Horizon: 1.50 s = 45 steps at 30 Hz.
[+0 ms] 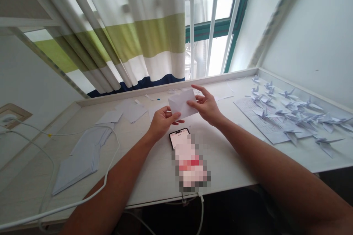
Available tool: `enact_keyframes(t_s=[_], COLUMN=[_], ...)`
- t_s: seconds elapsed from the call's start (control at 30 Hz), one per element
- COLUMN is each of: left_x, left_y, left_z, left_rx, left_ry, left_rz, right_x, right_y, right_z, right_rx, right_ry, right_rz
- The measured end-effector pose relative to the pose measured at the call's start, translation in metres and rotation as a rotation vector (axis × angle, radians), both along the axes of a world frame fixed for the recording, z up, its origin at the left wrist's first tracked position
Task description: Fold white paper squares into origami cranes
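A folded white paper is held above the desk between both hands. My left hand pinches its lower left edge with the fingers curled. My right hand grips the right side, thumb in front and index finger stretched along the top edge. Just below the hands a phone lies on the white desk, its screen lit and a cable plugged into its near end.
Several folded paper cranes sit on a printed sheet at the right. A stack of white sheets lies at the left, with loose paper pieces behind. A white cable loops over the desk's left. Striped curtain and window behind.
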<state>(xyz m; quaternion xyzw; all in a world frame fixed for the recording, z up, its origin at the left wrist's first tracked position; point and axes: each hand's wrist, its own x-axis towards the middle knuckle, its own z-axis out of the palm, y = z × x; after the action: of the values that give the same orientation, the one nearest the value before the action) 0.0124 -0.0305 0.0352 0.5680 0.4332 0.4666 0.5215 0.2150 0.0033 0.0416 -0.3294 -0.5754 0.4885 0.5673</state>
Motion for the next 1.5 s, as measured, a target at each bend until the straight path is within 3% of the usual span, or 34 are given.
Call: enact_keyframes(t_s=[0.23, 0.37, 0.7, 0.83, 0.93, 1.03, 1.2, 1.37, 1.5], left_x=[-0.001, 0.0, -0.009, -0.008, -0.009, -0.01, -0.005, 0.011, 0.022], left_y=[0.002, 0.002, 0.009, 0.01, 0.001, -0.024, -0.094, -0.17, -0.212], left_z=[-0.004, -0.005, -0.007, 0.009, 0.031, 0.055, 0.084, 0.097, 0.098], left_rx=[0.032, 0.031, 0.07, 0.065, 0.088, 0.117, 0.137, 0.133, 0.117], left_ry=[0.04, 0.041, 0.012, 0.023, 0.012, 0.006, 0.015, -0.118, -0.235], left_rz=[-0.018, 0.003, 0.036, 0.015, -0.003, -0.003, 0.024, -0.024, 0.002], right_x=[-0.004, -0.004, 0.002, 0.004, 0.007, 0.011, 0.019, 0.018, 0.015], right_y=[0.0, 0.001, 0.006, 0.003, -0.008, -0.038, -0.126, -0.21, -0.252], right_z=[-0.001, -0.004, -0.01, 0.0, 0.023, 0.053, 0.087, 0.088, 0.08], right_rx=[-0.063, -0.068, 0.184, 0.218, 0.263, 0.337, 0.509, 0.577, 0.556], right_ry=[-0.063, -0.074, -0.184, -0.237, -0.279, -0.327, -0.518, -0.524, -0.408], right_rz=[-0.164, -0.16, -0.178, -0.229, -0.218, -0.199, -0.102, -0.107, -0.145])
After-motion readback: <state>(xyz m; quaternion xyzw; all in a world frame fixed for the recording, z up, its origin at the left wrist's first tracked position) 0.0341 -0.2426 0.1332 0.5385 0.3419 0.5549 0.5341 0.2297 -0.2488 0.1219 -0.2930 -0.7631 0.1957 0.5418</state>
